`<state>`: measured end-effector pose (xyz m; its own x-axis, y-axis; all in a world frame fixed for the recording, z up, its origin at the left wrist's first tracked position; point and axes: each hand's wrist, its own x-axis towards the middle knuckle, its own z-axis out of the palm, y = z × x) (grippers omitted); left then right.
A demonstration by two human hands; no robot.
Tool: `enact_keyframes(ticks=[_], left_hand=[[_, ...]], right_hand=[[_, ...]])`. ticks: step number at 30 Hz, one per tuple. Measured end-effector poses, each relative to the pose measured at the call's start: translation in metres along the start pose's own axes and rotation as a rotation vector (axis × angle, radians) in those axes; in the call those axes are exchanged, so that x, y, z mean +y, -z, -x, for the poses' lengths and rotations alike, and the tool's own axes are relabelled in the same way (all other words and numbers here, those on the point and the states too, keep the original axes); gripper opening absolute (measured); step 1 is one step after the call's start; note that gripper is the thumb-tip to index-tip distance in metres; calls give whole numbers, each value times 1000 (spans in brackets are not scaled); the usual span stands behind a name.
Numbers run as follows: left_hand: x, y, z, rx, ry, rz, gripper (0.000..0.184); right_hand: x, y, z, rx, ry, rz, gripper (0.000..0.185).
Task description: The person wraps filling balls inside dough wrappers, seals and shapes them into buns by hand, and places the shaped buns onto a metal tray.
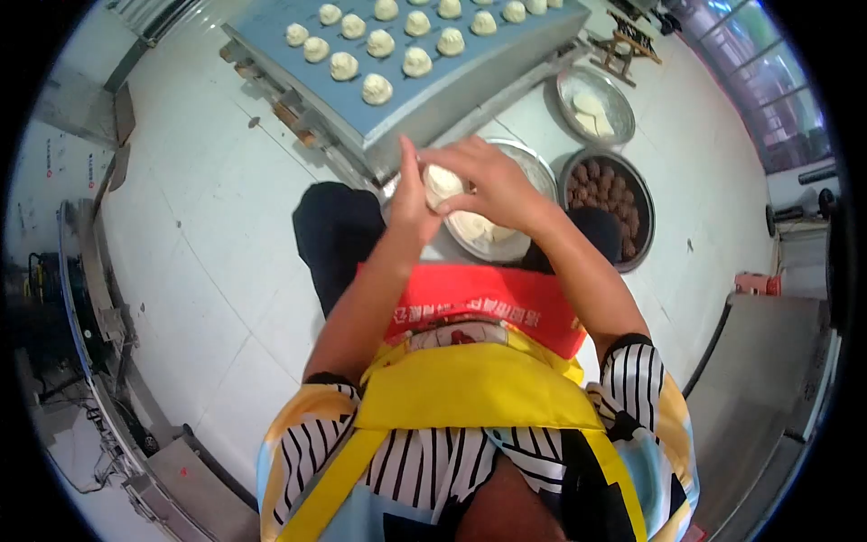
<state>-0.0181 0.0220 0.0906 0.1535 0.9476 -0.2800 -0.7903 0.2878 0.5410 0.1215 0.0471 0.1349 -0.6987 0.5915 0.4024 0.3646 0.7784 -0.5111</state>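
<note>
A pale, round dough ball [442, 184] sits between my two hands, above the floor and in front of my knees. My left hand [413, 200] supports it from the left side, thumb pointing up. From the right, my right hand [497, 183] curls over it, with fingers and thumb around its edge. Whether the dough has a filling inside is hidden. Just below my right hand stands a metal bowl [540, 170] with flat pieces of dough [476, 226] in it.
Ahead is a metal table with a blue top [298, 61] bearing rows of dough balls [377, 88]. On the right stand a dark basin of brown balls [603, 191] and a metal bowl with dough [591, 116]. A small wooden stool [623, 54] lies beyond.
</note>
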Motion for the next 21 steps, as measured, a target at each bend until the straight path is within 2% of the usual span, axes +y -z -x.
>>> enact_keyframes(ticks=[2, 4, 5, 7, 10, 14, 15, 16, 17, 18, 19, 20, 21], left_hand=[[-8, 26, -11, -31, -52, 50, 69], [-3, 35, -20, 145, -21, -40, 74], [3, 32, -23, 203, -13, -61, 73], [18, 26, -34, 292, 25, -76, 71], [42, 13, -56, 263, 12, -18, 72], [78, 22, -110, -31, 54, 42, 69], [97, 30, -125, -151, 57, -2, 69], [114, 51, -150, -162, -10, -153, 59], [140, 79, -168, 56, -167, -477, 48], [164, 115, -190, 307, -521, -928, 38], [191, 150, -205, 450, -748, -983, 34], [216, 179, -217, 707, -726, -989, 33], [234, 216, -227, 739, -818, -956, 38]], right_hand=[[5, -3, -10, -31, -14, 207, 58], [-5, -1, -24, -101, -71, 305, 50], [-12, 0, -30, -139, -104, 332, 51], [-16, 2, -47, -185, -159, 290, 52], [6, -1, -75, -263, -204, 236, 54], [58, 13, -126, -234, -166, 132, 55], [78, 17, -142, -197, -152, 95, 55], [98, 20, -159, -162, -139, 54, 54], [108, 27, -180, -167, -229, 88, 52], [135, 29, -199, -124, -220, 114, 51], [161, 31, -218, -66, -229, 125, 52], [182, 37, -243, -80, -270, 164, 53], [211, 36, -266, -81, -324, 116, 53]])
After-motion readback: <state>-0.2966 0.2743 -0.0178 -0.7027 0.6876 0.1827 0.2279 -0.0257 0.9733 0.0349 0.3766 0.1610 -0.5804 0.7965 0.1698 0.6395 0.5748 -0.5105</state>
